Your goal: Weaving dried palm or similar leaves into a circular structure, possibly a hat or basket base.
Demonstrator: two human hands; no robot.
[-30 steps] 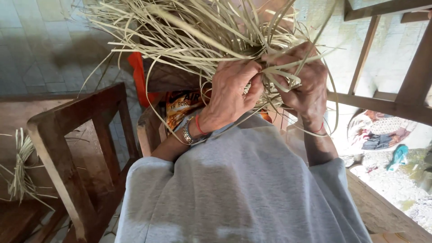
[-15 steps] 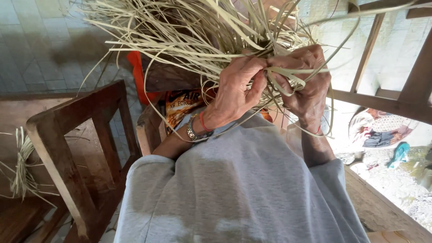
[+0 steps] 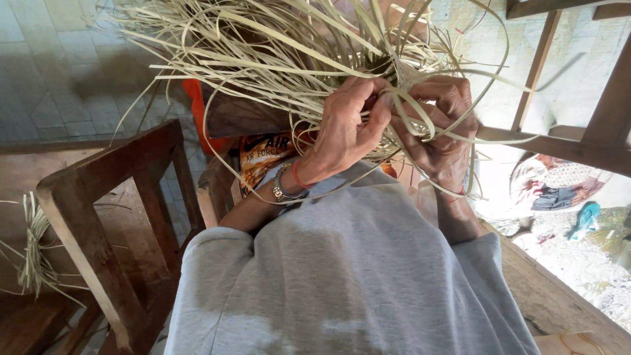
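Both hands work just below the bundle of pale split-cane strips (image 3: 276, 46). The left hand (image 3: 345, 128) and right hand (image 3: 439, 128) pinch one looped strip (image 3: 411, 108) between fingertips. Pulled sharply, that thin strip could kink or snap.

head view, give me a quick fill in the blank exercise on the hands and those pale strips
1. Both hands work a tangle of pale ____ strips.
2. The left hand wears a metal bracelet and a ____ thread at the wrist.
3. A dark wooden ____ stands beside the left arm.
4. A smaller bundle of strips lies at the picture's ____ edge.

Missing words: reed; red; chair; left
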